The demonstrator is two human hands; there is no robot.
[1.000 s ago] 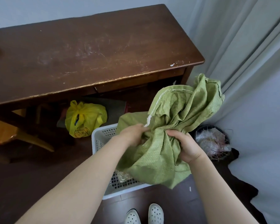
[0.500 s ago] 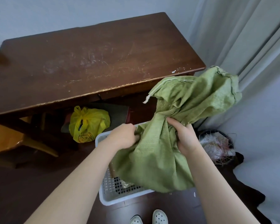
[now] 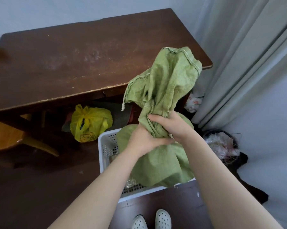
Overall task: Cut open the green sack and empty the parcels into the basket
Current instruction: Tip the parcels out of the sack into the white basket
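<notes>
The green woven sack (image 3: 166, 83) is limp and bunched at its middle, held above the white perforated basket (image 3: 104, 146) on the floor. My left hand (image 3: 144, 141) grips the bunched middle from the left, and my right hand (image 3: 171, 124) clamps it from the right, the two hands touching. The sack's stitched upper end stands up over the desk edge; its lower end drapes into the basket and hides most of the inside. A clear-wrapped parcel (image 3: 131, 182) shows at the basket's bottom.
A dark wooden desk (image 3: 73, 63) stands behind the basket. A tied yellow plastic bag (image 3: 89, 124) lies under it. A black bin (image 3: 222, 146) full of wrapping sits to the right by the grey curtain (image 3: 247, 63). My white shoes (image 3: 151, 220) are just before the basket.
Both hands have come together on the sack's middle, squeezing it tighter. The sack's upper end has swung up and left over the desk edge.
</notes>
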